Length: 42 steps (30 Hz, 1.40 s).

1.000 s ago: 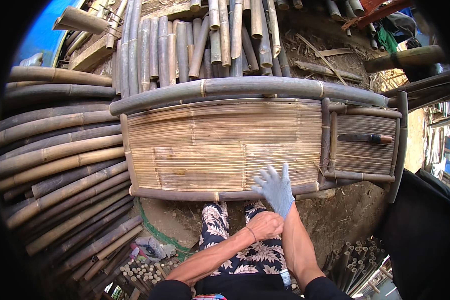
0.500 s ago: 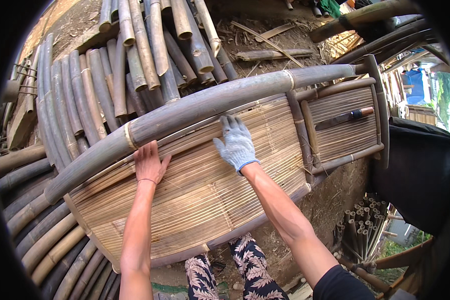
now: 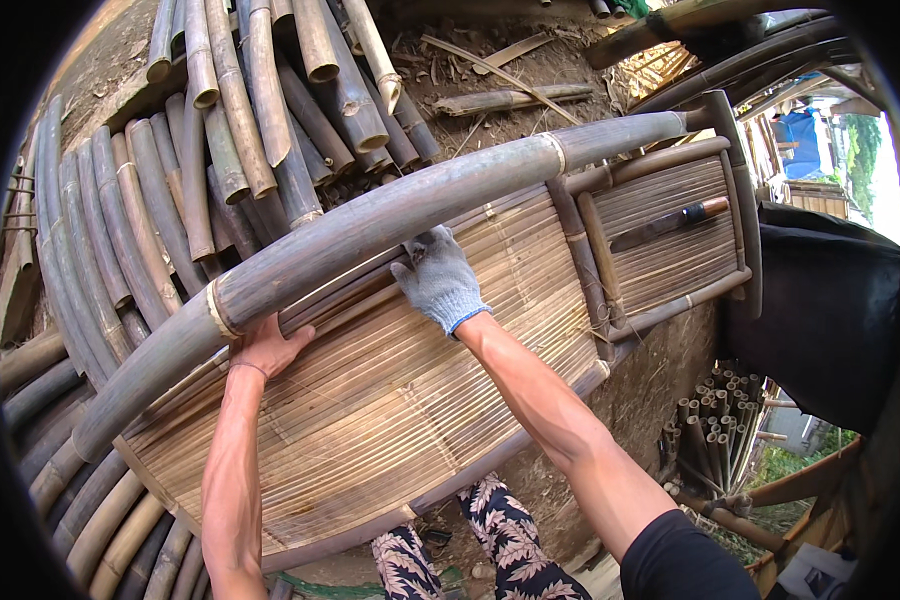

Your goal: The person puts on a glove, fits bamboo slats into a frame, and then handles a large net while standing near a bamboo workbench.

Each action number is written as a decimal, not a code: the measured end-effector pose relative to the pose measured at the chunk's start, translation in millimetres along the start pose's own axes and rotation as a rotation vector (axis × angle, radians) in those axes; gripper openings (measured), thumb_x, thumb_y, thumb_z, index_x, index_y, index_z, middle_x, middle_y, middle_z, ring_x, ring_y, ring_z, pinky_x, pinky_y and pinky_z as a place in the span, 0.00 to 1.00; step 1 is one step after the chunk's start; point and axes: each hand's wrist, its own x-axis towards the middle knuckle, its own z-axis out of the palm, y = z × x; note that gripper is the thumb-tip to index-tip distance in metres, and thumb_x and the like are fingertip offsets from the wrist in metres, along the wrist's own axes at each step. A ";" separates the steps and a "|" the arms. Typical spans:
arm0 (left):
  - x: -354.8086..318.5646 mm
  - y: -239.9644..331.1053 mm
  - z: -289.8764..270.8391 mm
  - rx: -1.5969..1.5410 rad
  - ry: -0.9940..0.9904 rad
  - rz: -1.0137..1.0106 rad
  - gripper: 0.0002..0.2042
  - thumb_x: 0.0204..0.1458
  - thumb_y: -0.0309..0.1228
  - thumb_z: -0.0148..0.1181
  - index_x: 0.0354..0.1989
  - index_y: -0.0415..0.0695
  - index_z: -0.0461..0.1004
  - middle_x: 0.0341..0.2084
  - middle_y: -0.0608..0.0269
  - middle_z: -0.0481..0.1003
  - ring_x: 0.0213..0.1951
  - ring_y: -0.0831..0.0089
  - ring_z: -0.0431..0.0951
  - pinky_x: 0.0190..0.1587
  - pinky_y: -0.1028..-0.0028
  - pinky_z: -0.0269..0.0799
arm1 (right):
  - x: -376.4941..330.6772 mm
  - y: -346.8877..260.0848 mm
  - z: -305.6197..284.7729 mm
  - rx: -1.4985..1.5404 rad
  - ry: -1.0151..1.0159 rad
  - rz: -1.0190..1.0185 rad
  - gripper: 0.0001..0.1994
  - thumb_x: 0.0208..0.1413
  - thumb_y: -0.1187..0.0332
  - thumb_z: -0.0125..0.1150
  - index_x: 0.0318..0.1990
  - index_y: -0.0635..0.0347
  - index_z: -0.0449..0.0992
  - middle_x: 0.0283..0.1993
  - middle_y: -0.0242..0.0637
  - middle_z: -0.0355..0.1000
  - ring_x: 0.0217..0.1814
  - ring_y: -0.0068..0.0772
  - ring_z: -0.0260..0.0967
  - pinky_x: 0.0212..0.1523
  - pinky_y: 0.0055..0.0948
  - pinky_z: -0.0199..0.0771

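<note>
A long bamboo bench (image 3: pixel 590 375) with a slatted surface lies across my front, bordered at its far side by a thick curved bamboo pole (image 3: pixel 370 225). At that far edge my bare left hand (image 3: pixel 268 348) reaches beneath the pole. Its thumb lies out along the bamboo slats (image 3: pixel 370 370), and the pole partly hides its other fingers. Farther right, my right hand (image 3: pixel 436 280) wears a grey knitted glove. Its fingers bend down around the far slats just under the pole, thumb pointing left.
A dark-bladed knife (image 3: pixel 670 225) lies on the smaller slatted panel at the right end. Stacked bamboo poles (image 3: pixel 160 215) crowd the far left. Black sheeting (image 3: pixel 810 320) hangs at right, above a bundle of cut bamboo tubes (image 3: pixel 715 415).
Both hands have slid farther in toward the thick pole. My right fingers, stretched flat over the slats before, are now bent down. The whole view has shifted slightly.
</note>
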 end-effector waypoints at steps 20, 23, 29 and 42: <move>0.8 -2.5 1.8 -0.014 -0.058 0.096 0.47 0.52 0.72 0.43 0.62 0.36 0.63 0.66 0.38 0.58 0.68 0.46 0.56 0.68 0.56 0.51 | 30.4 55.5 -17.8 -0.145 0.210 -0.112 0.19 0.54 0.46 0.59 0.30 0.52 0.83 0.32 0.43 0.78 0.37 0.49 0.75 0.40 0.45 0.72; 1.9 -17.5 5.5 -0.085 0.007 0.076 0.47 0.52 0.71 0.45 0.61 0.35 0.64 0.64 0.36 0.59 0.67 0.47 0.57 0.67 0.57 0.52 | 35.0 53.8 -20.3 -0.141 0.127 -0.120 0.22 0.55 0.44 0.57 0.28 0.52 0.83 0.31 0.43 0.78 0.35 0.50 0.75 0.38 0.46 0.72; 1.5 -3.8 -0.3 -0.013 -0.012 0.077 0.44 0.52 0.70 0.47 0.51 0.33 0.71 0.54 0.31 0.69 0.60 0.45 0.68 0.61 0.57 0.61 | 42.4 71.0 -10.3 -0.227 0.106 -0.180 0.11 0.51 0.62 0.56 0.27 0.57 0.81 0.30 0.45 0.78 0.37 0.49 0.76 0.39 0.46 0.74; -35.0 6.7 -12.4 0.149 0.290 0.285 0.33 0.53 0.62 0.56 0.27 0.35 0.74 0.21 0.38 0.75 0.27 0.40 0.78 0.31 0.53 0.75 | 39.9 67.5 -10.6 -0.104 0.135 0.005 0.12 0.47 0.59 0.60 0.29 0.58 0.81 0.32 0.49 0.77 0.35 0.53 0.75 0.37 0.45 0.76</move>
